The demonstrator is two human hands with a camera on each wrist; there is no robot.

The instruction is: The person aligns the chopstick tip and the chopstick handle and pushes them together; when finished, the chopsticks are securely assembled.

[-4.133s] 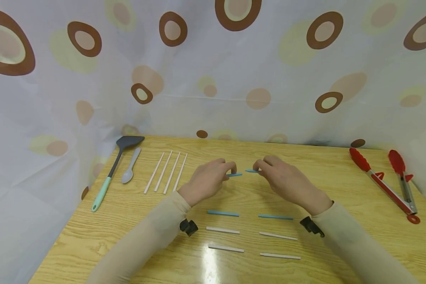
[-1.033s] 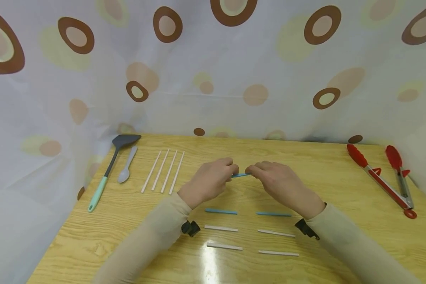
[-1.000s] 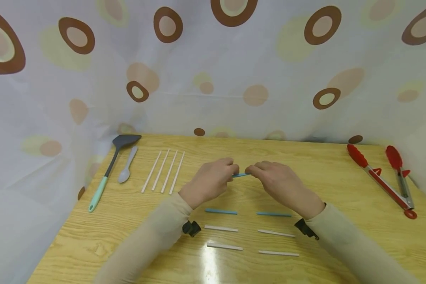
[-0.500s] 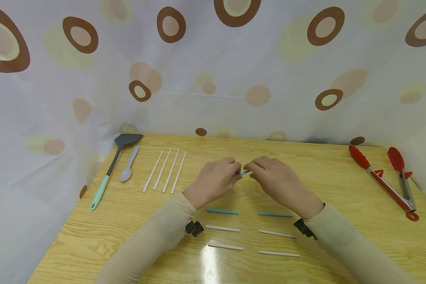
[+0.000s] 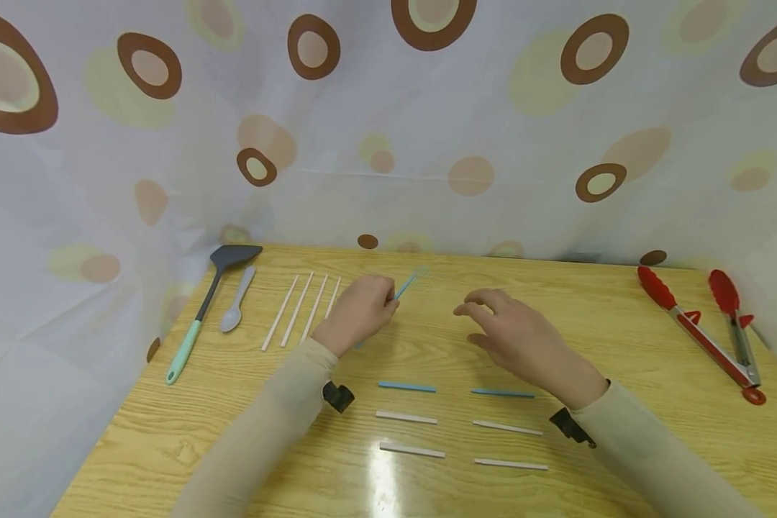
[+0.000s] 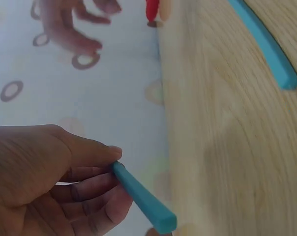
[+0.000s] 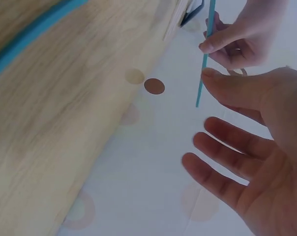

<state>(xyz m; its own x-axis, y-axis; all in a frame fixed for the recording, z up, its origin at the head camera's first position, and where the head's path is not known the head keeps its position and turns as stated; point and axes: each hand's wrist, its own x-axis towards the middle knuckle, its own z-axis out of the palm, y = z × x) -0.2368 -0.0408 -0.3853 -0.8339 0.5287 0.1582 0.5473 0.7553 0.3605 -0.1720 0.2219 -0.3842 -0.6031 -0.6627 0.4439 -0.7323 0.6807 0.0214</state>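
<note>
Placement stage, probably: long thin blue stick (image 5: 406,285) pinched in left hand (image 5: 361,309) over wood-grain desk (image 5: 589,298) near slim white sticks (image 5: 297,309), right hand (image 5: 521,334) empty, fingers spread, so maybe just lower and line up.

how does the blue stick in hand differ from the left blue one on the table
The held stick is pinched in the left hand; the loose stick lies on the table. The held stick looks longer and more slanted than the loose stick. Both are blue.
</note>
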